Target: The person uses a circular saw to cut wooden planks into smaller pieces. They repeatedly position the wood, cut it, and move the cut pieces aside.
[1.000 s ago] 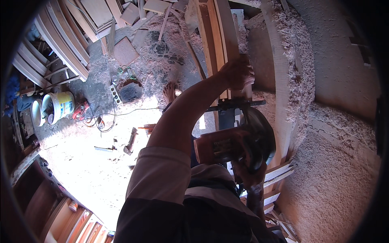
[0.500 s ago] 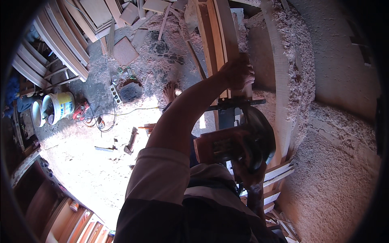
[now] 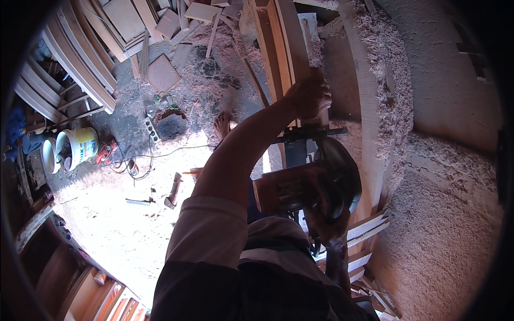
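Note:
My left hand [image 3: 308, 99] reaches forward and is closed around the edge of a long wooden plank [image 3: 278, 48] that stands on its edge among other boards. Just below it is a circular saw [image 3: 308, 184] with an orange body and a dark round blade guard, its front against the plank. My right hand [image 3: 327, 227] grips the saw's handle from underneath and is partly hidden by the tool. My left sleeve [image 3: 209, 235] fills the lower middle of the view.
Thick wood shavings [image 3: 444, 230] cover the surface to the right. On the floor at left lie a yellow and white bucket [image 3: 77, 145], a power strip [image 3: 152, 128] with cables, a hand tool [image 3: 174, 190], and stacked panels [image 3: 80, 59]. A bare foot [image 3: 222, 124] shows.

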Demonstrator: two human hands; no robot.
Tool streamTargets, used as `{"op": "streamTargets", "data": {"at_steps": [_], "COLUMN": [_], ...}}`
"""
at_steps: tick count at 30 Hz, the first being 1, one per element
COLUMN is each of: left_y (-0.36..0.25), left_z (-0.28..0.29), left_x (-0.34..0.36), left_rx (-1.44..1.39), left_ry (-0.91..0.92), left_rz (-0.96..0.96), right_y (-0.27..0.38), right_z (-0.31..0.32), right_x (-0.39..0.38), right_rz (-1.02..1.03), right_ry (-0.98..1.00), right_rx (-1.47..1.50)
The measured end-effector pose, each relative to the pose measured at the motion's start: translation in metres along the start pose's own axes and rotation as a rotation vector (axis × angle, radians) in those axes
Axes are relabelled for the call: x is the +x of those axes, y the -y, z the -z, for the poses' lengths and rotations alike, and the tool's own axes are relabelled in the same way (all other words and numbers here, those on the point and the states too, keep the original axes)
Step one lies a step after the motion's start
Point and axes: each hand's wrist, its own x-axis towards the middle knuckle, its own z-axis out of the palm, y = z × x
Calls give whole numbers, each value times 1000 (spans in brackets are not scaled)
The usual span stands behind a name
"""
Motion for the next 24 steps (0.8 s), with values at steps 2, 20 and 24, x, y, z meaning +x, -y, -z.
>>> {"op": "streamTargets", "data": {"at_steps": [2, 20, 24], "left_y": [1, 2, -1], "left_z": [1, 8, 11], "left_x": [0, 3, 3], "left_rx": [37, -21, -9], "left_ry": [-8, 57, 90], "left_rz": [-21, -117, -101], "right_y": [-3, -2, 6], "right_z": [-1, 2, 6], "right_x": [2, -13, -11], "right_rz": [46, -44, -74], "right_ry": [-13, -19, 42], "right_rx": [-8, -31, -1]}}
